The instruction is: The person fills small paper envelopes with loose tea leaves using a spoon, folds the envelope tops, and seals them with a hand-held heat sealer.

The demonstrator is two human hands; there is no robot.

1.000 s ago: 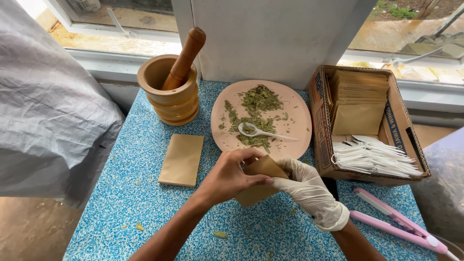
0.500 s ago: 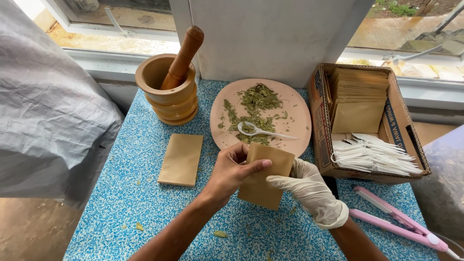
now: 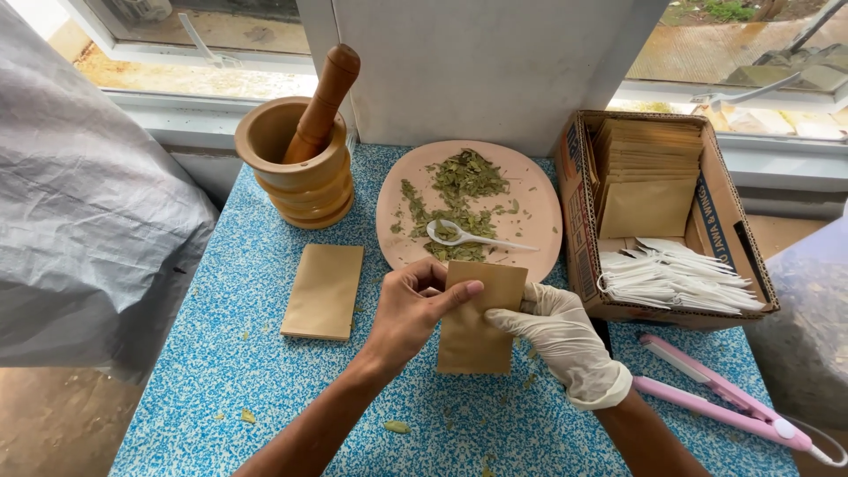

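Note:
My bare left hand (image 3: 413, 311) and my white-gloved right hand (image 3: 555, 336) hold one brown paper pouch (image 3: 477, 331) upright between them, just above the blue speckled table (image 3: 238, 265). The left thumb and forefinger pinch its top left corner, and the right fingers grip its right edge. Right behind the pouch sits a pink plate (image 3: 539, 190) of dried green leaves (image 3: 455, 199) with a white plastic spoon (image 3: 473, 237) lying in them.
A stack of brown pouches (image 3: 323, 291) lies to the left. A wooden mortar (image 3: 299, 168) with pestle (image 3: 320, 102) stands at the back left. A cardboard box (image 3: 720, 234) holds more pouches and white bags at right. A pink heat sealer (image 3: 729, 408) lies near the right front.
The pouch has been lifted from a folded, tilted position to upright and flat-faced. Both hands shifted slightly toward the plate with it.

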